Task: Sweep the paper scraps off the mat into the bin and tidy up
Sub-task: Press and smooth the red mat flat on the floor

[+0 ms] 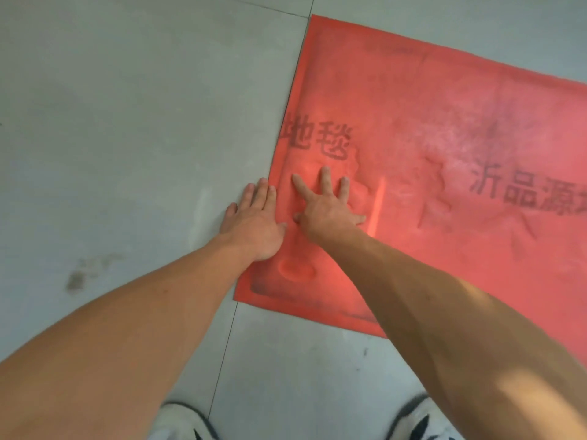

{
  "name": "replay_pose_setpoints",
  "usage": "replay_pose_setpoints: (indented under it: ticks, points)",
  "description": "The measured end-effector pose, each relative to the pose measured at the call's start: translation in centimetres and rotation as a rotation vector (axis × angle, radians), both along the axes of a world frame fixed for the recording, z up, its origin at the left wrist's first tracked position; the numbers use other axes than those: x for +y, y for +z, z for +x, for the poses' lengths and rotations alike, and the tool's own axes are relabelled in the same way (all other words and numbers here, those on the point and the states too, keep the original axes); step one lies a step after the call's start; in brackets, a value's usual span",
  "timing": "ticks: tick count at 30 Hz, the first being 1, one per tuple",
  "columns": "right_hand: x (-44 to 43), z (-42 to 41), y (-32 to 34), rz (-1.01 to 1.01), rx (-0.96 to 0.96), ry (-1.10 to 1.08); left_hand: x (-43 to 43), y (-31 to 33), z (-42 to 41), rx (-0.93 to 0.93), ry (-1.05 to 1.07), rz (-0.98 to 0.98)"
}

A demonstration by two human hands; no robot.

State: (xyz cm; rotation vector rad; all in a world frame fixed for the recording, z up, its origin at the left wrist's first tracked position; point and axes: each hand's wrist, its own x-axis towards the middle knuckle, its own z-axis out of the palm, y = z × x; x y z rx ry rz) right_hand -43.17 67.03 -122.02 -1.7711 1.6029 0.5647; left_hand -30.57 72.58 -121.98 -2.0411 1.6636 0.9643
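Note:
A red mat (428, 100) with black printed characters lies flat on the grey tiled floor, its left edge running along a tile joint. My left hand (254, 220) rests palm down across that left edge, fingers together, partly on the tile. My right hand (327, 208) presses flat on the mat just beside it, fingers spread. Neither hand holds anything. The mat is wrinkled and dented around my hands. No paper scraps or bin are in view.
Grey floor tiles (127, 122) stretch to the left and in front of the mat, with a dark stain (76, 279) at the lower left. My two white shoes (181, 422) show at the bottom edge.

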Motion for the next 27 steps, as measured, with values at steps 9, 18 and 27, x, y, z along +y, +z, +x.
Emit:
replay_pose_setpoints:
  ticks: [9, 18, 27]
  points:
    - [0.3, 0.3, 0.3, -0.003, 0.033, 0.019, 9.7, 1.7, -0.8, -0.020, 0.014, 0.087]
    - [0.5, 0.1, 0.2, -0.016, 0.023, 0.032, 15.5, 1.9, -1.5, -0.064, 0.039, 0.121]
    - [0.7, 0.1, 0.3, -0.026, 0.003, 0.035, 18.9, 2.9, -1.9, -0.112, -0.005, 0.205]
